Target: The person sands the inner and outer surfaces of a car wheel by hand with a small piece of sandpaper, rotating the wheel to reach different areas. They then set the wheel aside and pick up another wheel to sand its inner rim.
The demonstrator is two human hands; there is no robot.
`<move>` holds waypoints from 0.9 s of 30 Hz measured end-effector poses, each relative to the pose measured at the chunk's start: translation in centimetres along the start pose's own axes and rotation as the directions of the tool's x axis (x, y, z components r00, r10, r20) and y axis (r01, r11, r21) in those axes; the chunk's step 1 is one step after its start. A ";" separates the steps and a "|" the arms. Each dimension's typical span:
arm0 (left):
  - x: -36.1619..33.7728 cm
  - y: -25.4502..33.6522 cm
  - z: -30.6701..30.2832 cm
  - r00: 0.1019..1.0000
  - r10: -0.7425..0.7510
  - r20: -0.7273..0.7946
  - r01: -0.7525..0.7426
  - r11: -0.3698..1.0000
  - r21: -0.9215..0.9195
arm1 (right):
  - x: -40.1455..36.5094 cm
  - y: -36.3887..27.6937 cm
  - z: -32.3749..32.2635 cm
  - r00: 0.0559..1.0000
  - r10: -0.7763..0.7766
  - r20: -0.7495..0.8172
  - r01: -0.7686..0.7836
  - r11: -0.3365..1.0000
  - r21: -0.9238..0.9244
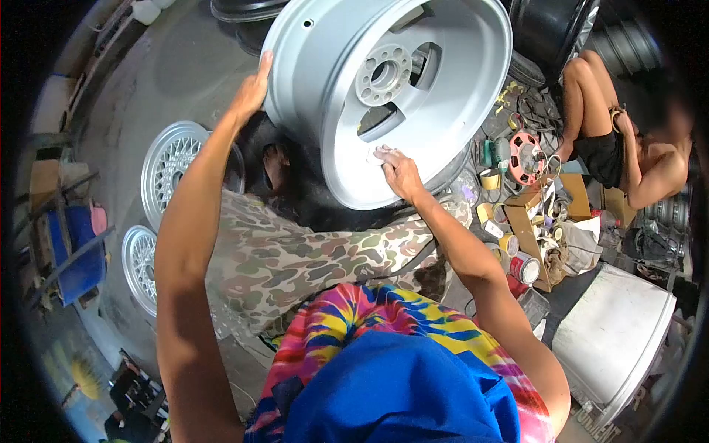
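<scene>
A large silver-grey wheel rim (443,148) is tilted in front of me, its open side turned toward me and its hub and spokes showing inside. My left hand (253,90) grips the rim's outer edge on the left, thumb pointing up along it. My right hand (399,173) is against the inner wall of the barrel near the lower lip, fingers bent and pressed together. Something small and pale seems to be under those fingertips, too hidden to name.
Two mesh-pattern silver wheels (171,168) lie on the floor at the left. On the right are a red reel (526,158), a cardboard box (533,236), several cans and tapes, and a white container (614,325). Another person (591,111) sits at the far right.
</scene>
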State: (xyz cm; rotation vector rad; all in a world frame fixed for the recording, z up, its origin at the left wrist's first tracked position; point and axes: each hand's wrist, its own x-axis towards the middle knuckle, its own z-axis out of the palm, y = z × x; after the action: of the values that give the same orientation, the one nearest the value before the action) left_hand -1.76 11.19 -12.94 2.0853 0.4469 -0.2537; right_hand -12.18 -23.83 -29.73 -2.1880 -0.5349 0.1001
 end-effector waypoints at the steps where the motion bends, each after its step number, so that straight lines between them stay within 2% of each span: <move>1: 0.0 -0.8 0.0 0.994 -0.084 0.064 0.084 0.996 -0.002 | -0.3 -0.4 -0.2 0.999 -0.034 0.004 0.034 0.999 -0.033; 2: 0.2 -1.4 -0.2 0.989 -0.111 0.103 0.104 0.992 0.067 | -0.6 -0.7 -0.4 0.999 -0.032 0.000 0.032 0.999 -0.032; 3: 0.1 -1.8 0.5 0.988 -0.110 0.105 0.103 0.992 0.070 | -0.8 -1.5 -0.7 0.999 -0.039 -0.002 0.039 0.997 0.064; 4: -0.3 -2.2 1.5 0.996 0.038 -0.076 -0.033 0.997 0.076 | -1.0 -2.3 -1.0 0.999 -0.045 -0.006 0.045 0.986 0.159; 5: -0.4 -2.3 2.4 0.950 0.190 -0.247 -0.168 0.980 0.109 | -1.1 -3.0 -1.4 0.999 -0.040 -0.015 0.042 0.986 0.160; 7: -0.2 -1.6 2.3 0.942 0.218 -0.255 -0.192 0.973 0.126 | -1.2 -4.5 -2.2 0.998 -0.005 0.059 -0.001 0.994 0.105; 10: -0.2 -0.9 0.9 0.981 0.136 -0.138 -0.106 0.972 0.209 | -1.3 -5.2 -1.7 0.999 0.019 0.030 -0.021 0.997 0.073; 12: 0.2 0.4 0.5 0.964 0.204 -0.171 -0.155 0.952 0.263 | -0.7 -6.0 -1.2 0.999 0.042 0.018 -0.043 0.997 0.057; 14: 0.8 2.1 0.1 0.945 0.267 -0.190 -0.197 0.925 0.324 | -0.7 -7.2 -0.2 0.997 0.004 -0.081 0.020 0.953 0.301; 15: 1.1 3.8 -0.4 0.944 0.272 -0.185 -0.199 0.920 0.337 | -0.5 -8.5 0.1 0.996 0.007 -0.087 0.019 0.956 0.293; 17: 2.1 7.5 -1.3 0.902 0.374 -0.213 -0.249 0.857 0.451 | 0.6 -12.5 0.6 0.992 0.128 -0.005 -0.103 0.814 0.571; 19: 2.4 11.0 -1.8 0.880 0.420 -0.223 -0.259 0.816 0.517 | 2.7 -15.8 0.7 0.989 0.146 -0.038 -0.089 0.770 0.632; 21: 1.6 14.5 0.0 0.767 0.601 -0.225 -0.319 0.661 0.680 | 4.0 -17.1 1.0 0.984 0.173 -0.044 -0.096 0.722 0.685; 22: 2.2 14.9 0.7 0.771 0.592 -0.234 -0.310 0.670 0.675 | 4.9 -17.3 1.2 0.976 0.215 -0.033 -0.113 0.633 0.766; 23: 2.9 15.8 1.2 0.743 0.593 -0.311 -0.289 0.703 0.650 | 5.6 -17.5 1.1 0.967 0.252 -0.023 -0.119 0.534 0.837; 24: 3.4 16.3 1.4 0.711 0.591 -0.380 -0.273 0.730 0.626 | 5.6 -17.4 0.8 0.968 0.249 -0.021 -0.118 0.532 0.839; 26: 3.4 15.8 1.0 0.737 0.540 -0.407 -0.247 0.775 0.582 | 5.2 -17.2 0.0 0.990 0.073 -0.120 0.011 0.811 0.585; 27: 3.2 15.5 0.8 0.761 0.484 -0.431 -0.219 0.818 0.532 | 4.7 -15.2 0.7 0.998 0.016 -0.067 0.023 0.840 0.542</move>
State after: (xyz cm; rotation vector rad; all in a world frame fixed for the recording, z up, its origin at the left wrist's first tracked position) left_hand 7.53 3.79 -2.49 2.6547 0.3175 0.5576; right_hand -13.29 -13.16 -17.99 -1.6245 -0.4077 0.1533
